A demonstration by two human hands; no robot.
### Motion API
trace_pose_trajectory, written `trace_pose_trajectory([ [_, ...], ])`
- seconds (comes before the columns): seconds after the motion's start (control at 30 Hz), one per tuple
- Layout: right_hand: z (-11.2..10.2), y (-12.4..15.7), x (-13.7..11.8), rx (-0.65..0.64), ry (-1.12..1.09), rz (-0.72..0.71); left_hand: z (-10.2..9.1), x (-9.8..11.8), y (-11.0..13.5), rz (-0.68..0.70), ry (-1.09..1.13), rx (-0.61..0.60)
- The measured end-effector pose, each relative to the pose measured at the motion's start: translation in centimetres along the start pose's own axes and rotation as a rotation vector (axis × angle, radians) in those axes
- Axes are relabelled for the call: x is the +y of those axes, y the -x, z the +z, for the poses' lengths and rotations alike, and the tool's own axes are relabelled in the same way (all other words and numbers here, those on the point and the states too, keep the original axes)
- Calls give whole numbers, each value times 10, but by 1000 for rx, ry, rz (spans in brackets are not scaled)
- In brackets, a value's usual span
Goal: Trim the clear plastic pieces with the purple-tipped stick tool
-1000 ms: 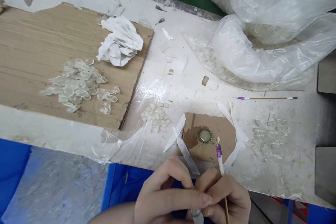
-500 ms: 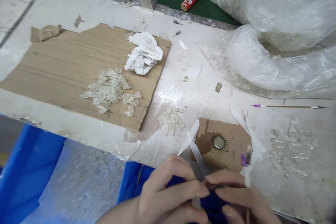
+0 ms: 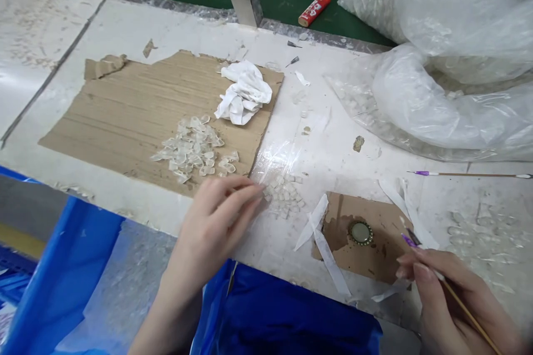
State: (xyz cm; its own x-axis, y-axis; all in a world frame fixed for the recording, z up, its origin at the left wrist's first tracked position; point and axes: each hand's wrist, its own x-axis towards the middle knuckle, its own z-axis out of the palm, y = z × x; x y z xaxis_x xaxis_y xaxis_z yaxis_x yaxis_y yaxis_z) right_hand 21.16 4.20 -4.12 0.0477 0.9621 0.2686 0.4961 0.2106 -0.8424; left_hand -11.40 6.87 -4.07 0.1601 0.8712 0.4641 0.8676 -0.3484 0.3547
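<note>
My left hand reaches over the table's front edge with fingers pressed together. Their tips touch the near side of a pile of small translucent squares; anything pinched there is hidden. In my right hand is a thin wooden stick with a purple and dark tip, pointing up and left. That tip hovers by the right side of a small brown cardboard piece. On the cardboard lies a round metal disc with a toothed rim, a wet-looking stain around it.
Clear looped pieces and a crumpled white cloth lie on a larger cardboard sheet. Plastic bags fill the back right. Another purple-tipped stick lies below them. A blue bin sits under the front edge.
My hands have parted from close together at the front edge. The left moved left and up to the pile of squares; the right moved right with the stick. The view shifted slightly.
</note>
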Motion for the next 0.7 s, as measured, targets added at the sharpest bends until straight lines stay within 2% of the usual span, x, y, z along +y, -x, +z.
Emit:
trace_pose_trajectory([
  [0.07,7,1,-6,18,-63,5,3,10,2,70,31,-128],
  [0.13,13,3,-9,27,-103,-5,7,14,4,98,46,-179],
  [0.27,19,8,-10,13,-25,5,16,9,10,0,51,-179],
  [0.4,20,8,-10,-83,113,-83,24,0,15,-23,75,-176],
  [0.5,20,5,-10,-123,127,-125,21,1,17,-44,119,-121],
  [0.6,19,4,-10,-131,108,-155,9,24,23,-239,279,-62],
  [0.63,20,4,-10,-136,96,-162,5,37,25,-319,396,-56],
  [0.7,20,3,-8,-150,68,-176,1,64,29,-548,706,45],
])
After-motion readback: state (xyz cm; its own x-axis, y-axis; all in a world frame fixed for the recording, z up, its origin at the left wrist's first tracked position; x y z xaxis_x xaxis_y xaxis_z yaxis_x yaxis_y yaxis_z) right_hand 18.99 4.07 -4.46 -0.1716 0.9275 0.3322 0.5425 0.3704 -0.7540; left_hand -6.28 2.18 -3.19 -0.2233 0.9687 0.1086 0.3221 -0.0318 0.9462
